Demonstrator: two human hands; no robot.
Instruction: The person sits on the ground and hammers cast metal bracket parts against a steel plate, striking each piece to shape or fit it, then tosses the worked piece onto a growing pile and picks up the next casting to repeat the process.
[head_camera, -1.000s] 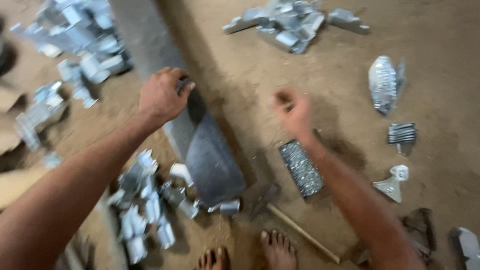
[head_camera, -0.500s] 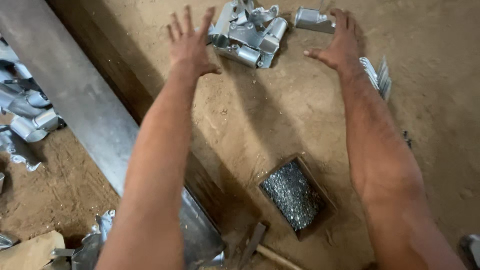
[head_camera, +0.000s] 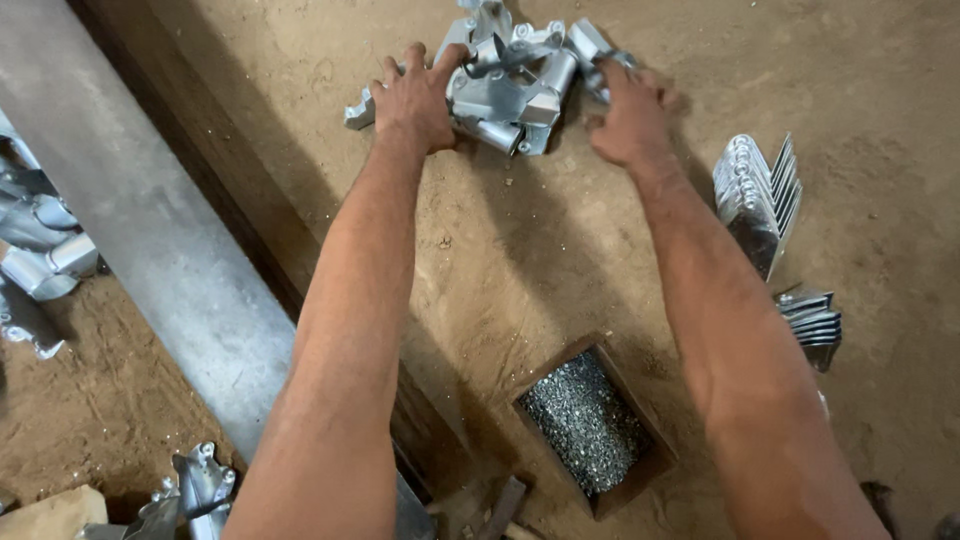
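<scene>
- The left hand (head_camera: 412, 100) lies palm down on the near left edge of a heap of galvanised metal brackets (head_camera: 510, 85), fingers spread and curled over the pieces; it touches them, but whether any single piece is clasped cannot be told from above.
- The right hand (head_camera: 628, 120) rests on the right edge of the same heap, fingers bent over a bracket end; the fingertips are hidden by the hand's back, so the firmness of that grip cannot be told either.
- The heap sits on the sandy dirt floor (head_camera: 880, 90) at the top middle of the view, between the two hands, its shiny pieces jumbled at all angles.
- Both forearms stretch up from the bottom edge towards it.
- Just to the right of the right forearm stands a stack of pressed metal plates (head_camera: 755, 195) on edge, and nearer the bottom a smaller stack of flat clips (head_camera: 812, 322).
- Between the forearms, lower down, lies a small wooden box (head_camera: 595, 425) filled with tiny silvery fasteners.
- A long grey metal beam (head_camera: 140, 230) runs diagonally along the left side.
- Beyond the beam, at the left edge, lie more loose bracket pieces (head_camera: 45, 250), and a few more at the bottom left (head_camera: 195, 490).
</scene>
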